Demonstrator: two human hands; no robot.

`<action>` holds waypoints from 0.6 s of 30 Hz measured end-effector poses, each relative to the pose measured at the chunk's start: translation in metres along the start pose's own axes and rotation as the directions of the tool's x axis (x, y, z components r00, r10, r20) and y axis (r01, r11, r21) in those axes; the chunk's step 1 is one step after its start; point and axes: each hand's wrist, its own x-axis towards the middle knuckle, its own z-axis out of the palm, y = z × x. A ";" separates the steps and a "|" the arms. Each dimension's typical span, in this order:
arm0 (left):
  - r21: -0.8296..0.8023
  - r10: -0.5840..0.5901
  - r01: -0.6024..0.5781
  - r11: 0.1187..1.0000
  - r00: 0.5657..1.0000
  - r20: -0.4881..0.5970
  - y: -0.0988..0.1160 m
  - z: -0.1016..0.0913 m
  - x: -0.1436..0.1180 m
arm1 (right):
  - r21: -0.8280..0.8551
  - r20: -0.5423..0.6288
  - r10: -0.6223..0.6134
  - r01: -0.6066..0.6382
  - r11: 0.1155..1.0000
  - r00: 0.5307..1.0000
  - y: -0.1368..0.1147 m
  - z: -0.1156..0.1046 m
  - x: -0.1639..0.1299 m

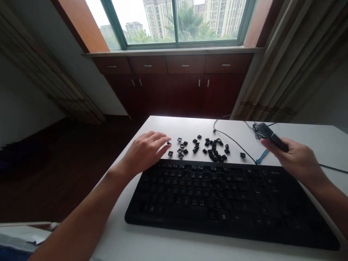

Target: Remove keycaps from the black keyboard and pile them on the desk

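On the white table [163, 123], the near black keyboard [223, 203] shows many keys in place, while beyond it the left hand [144, 152], fingers loosely apart, touches one of the scattered loose keycaps [209, 146], and the right hand [296, 159] grips a black tool [272, 136].

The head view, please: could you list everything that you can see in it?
keyboard: one, black, near edge of table.
loose keycaps: many, black, scattered behind keyboard.
cable: one, black, behind keycaps.
blue tool: one, right of keycaps.
table: one, white.
cabinets: dark red-brown, under window.
curtains: both sides.
left hand: open, fingertips at leftmost keycaps.
right hand: holding black device.
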 end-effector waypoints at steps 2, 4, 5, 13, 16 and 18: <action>-0.016 0.040 -0.039 0.999 0.998 0.050 -0.007 0.001 -0.002 | -0.028 0.060 0.082 -0.080 0.996 0.995 0.004 0.000 0.003; -0.065 0.088 -0.082 0.994 0.992 0.095 -0.011 0.001 -0.003 | -0.040 0.067 0.093 -0.090 0.995 0.993 0.006 0.000 0.004; -0.091 0.105 -0.095 0.991 0.988 0.111 -0.012 0.000 -0.003 | -0.037 0.069 0.069 -0.067 0.997 0.995 0.005 0.000 0.004; -0.078 0.113 -0.104 0.991 0.986 0.123 -0.017 -0.005 -0.003 | -0.081 0.071 -0.054 0.059 0.995 0.996 -0.006 -0.004 -0.002; -0.057 0.121 -0.115 0.992 0.986 0.117 -0.018 -0.005 -0.003 | -0.001 0.055 -0.011 0.011 1.000 0.998 -0.008 -0.006 -0.002; -0.037 0.117 -0.113 0.993 0.988 0.106 -0.019 -0.005 -0.003 | 0.103 0.052 0.035 -0.041 0.994 0.998 -0.011 -0.008 -0.002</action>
